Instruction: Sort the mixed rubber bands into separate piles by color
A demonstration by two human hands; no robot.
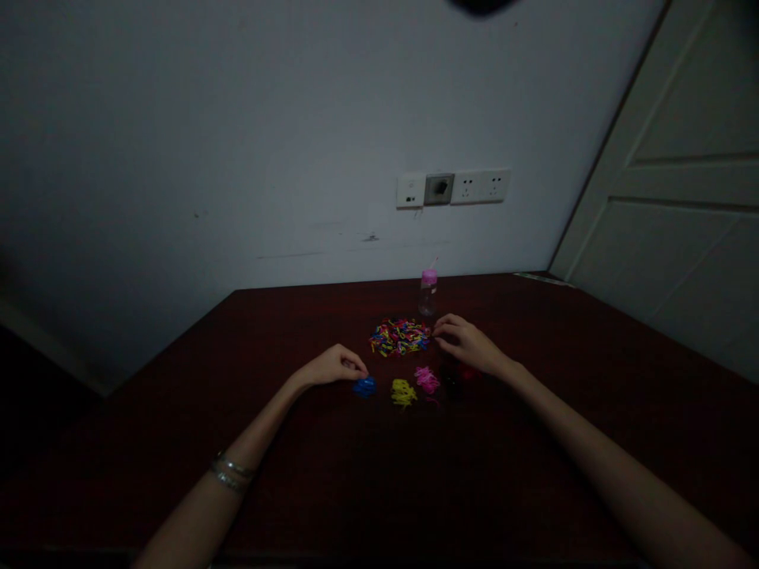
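Observation:
My left hand [337, 366] is closed, thumb and fingertips together, right at the small blue heap of rubber bands [364, 386]. Whether a band is between those fingertips is too small to see. On the right edge of a mixed multicoloured pile of rubber bands [399, 337], my right hand [466, 341] has its fingers bent and pinched together; what they hold, if anything, cannot be made out. Between the two hands lie a yellow heap of rubber bands [404, 392] and a pink heap of rubber bands [426, 380]. Under my right wrist, a dark heap [451, 379] and a red heap [468, 371] show dimly.
A clear bottle with a pink cap [428, 292] stands behind the mixed pile. The dark red table [332, 490] meets a pale wall carrying a row of sockets [454, 188]. A white panelled door [681, 190] is at the right.

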